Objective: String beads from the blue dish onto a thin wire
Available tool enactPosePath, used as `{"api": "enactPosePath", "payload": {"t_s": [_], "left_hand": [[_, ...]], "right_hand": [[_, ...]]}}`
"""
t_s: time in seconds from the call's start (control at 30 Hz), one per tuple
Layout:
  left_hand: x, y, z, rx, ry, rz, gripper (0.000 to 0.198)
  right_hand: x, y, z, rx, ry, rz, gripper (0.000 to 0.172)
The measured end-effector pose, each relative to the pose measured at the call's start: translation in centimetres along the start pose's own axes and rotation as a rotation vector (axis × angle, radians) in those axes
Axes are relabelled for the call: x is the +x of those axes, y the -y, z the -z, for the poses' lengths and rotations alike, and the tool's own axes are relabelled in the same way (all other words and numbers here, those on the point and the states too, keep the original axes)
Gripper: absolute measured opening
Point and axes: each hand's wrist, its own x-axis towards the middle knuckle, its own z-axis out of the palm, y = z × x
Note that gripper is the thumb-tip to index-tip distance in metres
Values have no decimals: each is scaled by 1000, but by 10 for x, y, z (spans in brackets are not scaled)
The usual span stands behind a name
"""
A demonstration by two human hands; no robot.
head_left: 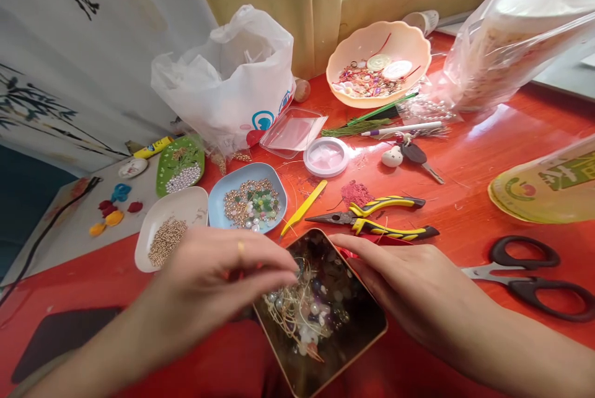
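A dark square tin full of mixed beads and tangled thread sits at the near edge of the red table. My left hand, a ring on one finger, reaches over the tin's left rim with fingertips pinched together above the beads; whatever they pinch is too small to name. My right hand lies against the tin's right side, fingers curled along its rim and gripping it. Yellow-handled pliers lie just beyond the tin.
Beyond the tin stand a blue dish of beads, a white dish of gold beads and a green dish. Black scissors lie right. A peach bowl, white plastic bag, yellow tweezers and clear bags sit farther back.
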Motion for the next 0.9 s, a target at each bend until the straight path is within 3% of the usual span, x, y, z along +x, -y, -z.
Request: {"api": "enactPosePath", "payload": {"t_s": [0.07, 0.13, 0.27, 0.4, 0.53, 0.6, 0.63, 0.77, 0.83, 0.9], "left_hand": [[-1, 16, 10, 121, -197, 141, 7], [-1, 38, 17, 241, -287, 264, 10], [2, 79, 18, 430, -170, 394, 18], [3, 95, 17, 464, -136, 379, 20], [0, 76, 17, 513, -239, 259, 19], [-4, 53, 12, 534, -366, 69, 15], [-6, 39, 8, 535, -443, -103, 13], [-10, -6, -25, 492, -138, -426, 21], [-7, -13, -42, 552, -23, -474, 24], [-5, -12, -53, 638, 32, -430, 26]], "right_hand": [[0, -1, -1, 10, 23, 23, 32], [0, -1, -2, 18, 29, 32, 32], [0, -1, -2, 24, 30, 15, 29], [0, -1, -3, 14, 32, 20, 31], [1, -2, -3, 12, 30, 28, 31], [0, -2, -3, 5, 21, 35, 31], [0, -2, -3, 4, 19, 38, 31], [-2, -2, -3, 30, -9, 54, 33], [-2, -2, -3, 19, -26, 54, 33], [-1, -1, -3, 4, -23, 49, 33]]}}
